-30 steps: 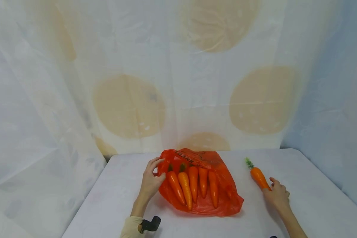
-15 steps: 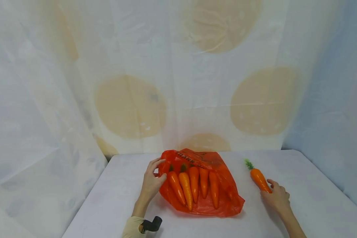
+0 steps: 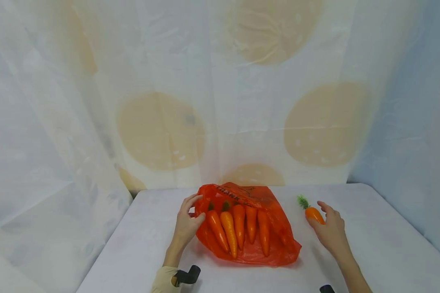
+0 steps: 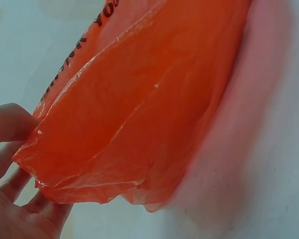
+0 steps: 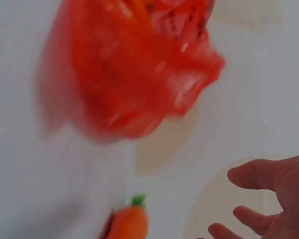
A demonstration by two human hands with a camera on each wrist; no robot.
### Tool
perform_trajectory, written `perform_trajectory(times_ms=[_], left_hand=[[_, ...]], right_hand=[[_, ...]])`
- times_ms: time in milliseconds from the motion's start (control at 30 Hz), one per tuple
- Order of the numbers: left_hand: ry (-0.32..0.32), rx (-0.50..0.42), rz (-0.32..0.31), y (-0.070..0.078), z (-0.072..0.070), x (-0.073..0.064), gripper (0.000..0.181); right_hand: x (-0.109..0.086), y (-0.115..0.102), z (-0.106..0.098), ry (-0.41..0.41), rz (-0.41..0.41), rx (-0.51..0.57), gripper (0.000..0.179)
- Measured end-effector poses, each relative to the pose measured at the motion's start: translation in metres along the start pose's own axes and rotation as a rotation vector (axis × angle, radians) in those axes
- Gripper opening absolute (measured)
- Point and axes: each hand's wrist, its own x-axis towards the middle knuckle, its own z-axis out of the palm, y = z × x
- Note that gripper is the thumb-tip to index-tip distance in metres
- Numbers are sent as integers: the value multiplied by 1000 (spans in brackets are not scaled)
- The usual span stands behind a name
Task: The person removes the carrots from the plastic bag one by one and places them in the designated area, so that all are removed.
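Note:
A red plastic bag (image 3: 256, 260) with black print lies in the middle of the table, its side wall filling much of the left wrist view. Several orange carrots (image 3: 229, 232) lie side by side in its mouth. My left hand (image 3: 186, 221) holds the bag's left edge, thumb in front and fingers spread behind. To the right of the bag lies a single carrot (image 3: 314, 215) with a green leafy top, its lower end hidden by my right hand (image 3: 331, 232). In the right wrist view the fingers are spread, with nothing between them.
A white cloth-covered table (image 3: 132, 248) carries everything. A pale curtain (image 3: 242, 101) with beige round patches hangs behind it, and white sheets (image 3: 407, 162) close off both sides. Dark wrist devices (image 3: 188, 275) sit on the forearms.
My right hand has moved forward and left over the lone carrot, covering more of it, and its fingers have spread. The lone carrot has shifted slightly left. Left hand and bag stay put.

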Motion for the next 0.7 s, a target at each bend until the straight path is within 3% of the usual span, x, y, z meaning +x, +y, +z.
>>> perform_trajectory(times_ms=[167,267,367,533,700], left_hand=[[13,1,-3,0,3,-1,48],[4,-6,-6,0,3,-2,48],[-5,-12,-6,-1,3,-2,47],[-5,-19,6,-3,5,-1,48],[-5,-24,-2,-3,5,-1,48]], right_hand=[[-11,-34,11,-20,-126,74,64],[-15,-49,17,-39,-156,93,64],[-16,-60,23,-56,-186,100,62],[-18,-71,37,-71,-314,68,62],[-23,-83,62,-76,-446,116,63]])
